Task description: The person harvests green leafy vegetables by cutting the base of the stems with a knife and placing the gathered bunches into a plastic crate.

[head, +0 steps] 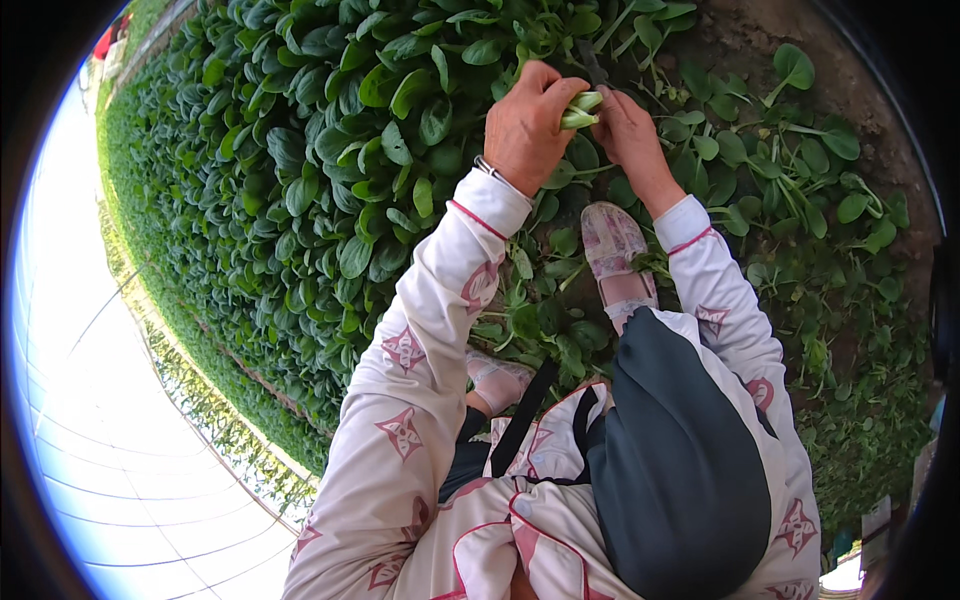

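Note:
My left hand, with a metal bracelet at the wrist, is closed around several leafy green plants; their pale cut stem ends stick out towards the right. Close beside them my right hand grips a dark-bladed knife, whose blade points up and away. The knife's handle is hidden in the fingers. Standing leafy greens grow just left of and beyond both hands.
Loose leafy plants lie on brown soil at the right. My patterned shoe stands below my hands, the other shoe farther back among leaves. A dense bed of greens fills the left, beside a bright greenhouse wall.

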### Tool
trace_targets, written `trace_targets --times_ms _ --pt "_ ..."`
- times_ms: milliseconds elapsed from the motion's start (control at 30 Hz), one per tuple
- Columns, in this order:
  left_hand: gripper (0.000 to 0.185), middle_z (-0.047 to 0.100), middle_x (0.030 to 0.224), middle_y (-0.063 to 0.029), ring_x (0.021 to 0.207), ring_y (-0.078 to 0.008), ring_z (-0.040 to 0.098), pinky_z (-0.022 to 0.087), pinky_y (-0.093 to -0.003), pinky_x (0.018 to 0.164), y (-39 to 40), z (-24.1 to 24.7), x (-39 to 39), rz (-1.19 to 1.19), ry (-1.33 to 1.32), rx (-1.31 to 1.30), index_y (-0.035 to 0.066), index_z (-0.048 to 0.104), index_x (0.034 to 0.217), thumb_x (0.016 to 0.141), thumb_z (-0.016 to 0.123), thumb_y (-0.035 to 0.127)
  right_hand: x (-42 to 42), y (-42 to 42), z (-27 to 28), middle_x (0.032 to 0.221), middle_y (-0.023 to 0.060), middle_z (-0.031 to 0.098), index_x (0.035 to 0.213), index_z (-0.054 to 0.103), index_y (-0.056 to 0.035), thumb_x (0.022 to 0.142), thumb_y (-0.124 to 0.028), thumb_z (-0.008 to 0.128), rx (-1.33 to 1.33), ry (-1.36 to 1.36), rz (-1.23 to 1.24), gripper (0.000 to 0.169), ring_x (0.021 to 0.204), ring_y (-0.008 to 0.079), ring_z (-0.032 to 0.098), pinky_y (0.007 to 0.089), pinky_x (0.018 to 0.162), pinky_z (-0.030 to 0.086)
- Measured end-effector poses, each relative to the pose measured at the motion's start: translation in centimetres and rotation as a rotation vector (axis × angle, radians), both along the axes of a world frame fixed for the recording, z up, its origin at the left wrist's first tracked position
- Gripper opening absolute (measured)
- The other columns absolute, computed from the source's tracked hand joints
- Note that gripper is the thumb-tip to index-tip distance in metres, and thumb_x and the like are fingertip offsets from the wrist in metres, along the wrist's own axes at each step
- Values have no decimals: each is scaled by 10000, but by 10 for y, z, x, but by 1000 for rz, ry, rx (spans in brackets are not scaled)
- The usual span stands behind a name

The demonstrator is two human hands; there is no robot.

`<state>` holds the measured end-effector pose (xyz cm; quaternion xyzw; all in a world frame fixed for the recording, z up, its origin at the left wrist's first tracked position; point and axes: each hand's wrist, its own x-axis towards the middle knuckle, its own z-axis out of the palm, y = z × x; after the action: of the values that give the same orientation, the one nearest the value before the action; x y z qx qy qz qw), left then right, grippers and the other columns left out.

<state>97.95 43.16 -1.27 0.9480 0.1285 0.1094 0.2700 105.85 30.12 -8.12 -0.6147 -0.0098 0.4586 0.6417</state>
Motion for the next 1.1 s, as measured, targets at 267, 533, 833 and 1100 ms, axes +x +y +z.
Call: trace_targets --times_ms 267,533,833,1100 --pt "317 598 1201 12 1038 -253 597 519 -367 844 63 -40 17 148 220 357 118 694 1019 704 719 92 3 48 -60 805 263 625 878 598 19 969 -280 453 -304 -781 140 345 792 467 586 520 673 467" --pt "270 634 1142 -40 993 -288 620 503 -370 849 62 -47 1 275 120 150 75 689 1011 744 702 108 28 70 -40 650 136 605 843 609 18 978 -319 439 -271 -139 325 400 570 281 589 378 529 459" --pt "186 668 996 -31 813 -73 553 472 -224 733 -21 30 -41 573 -129 -1029 -35 657 1047 880 663 47 -6 7 46 636 -51 460 1084 634 -37 931 -429 587 331 118 -189 423 477 17 276 183 442 220" --pt "185 662 933 -16 766 -78 575 462 -222 678 -69 36 -54 600 -67 -1113 3 668 1059 891 659 80 7 -10 53 618 -80 418 1037 662 -39 943 -319 606 166 -92 -343 300 476 -1 272 190 429 191"
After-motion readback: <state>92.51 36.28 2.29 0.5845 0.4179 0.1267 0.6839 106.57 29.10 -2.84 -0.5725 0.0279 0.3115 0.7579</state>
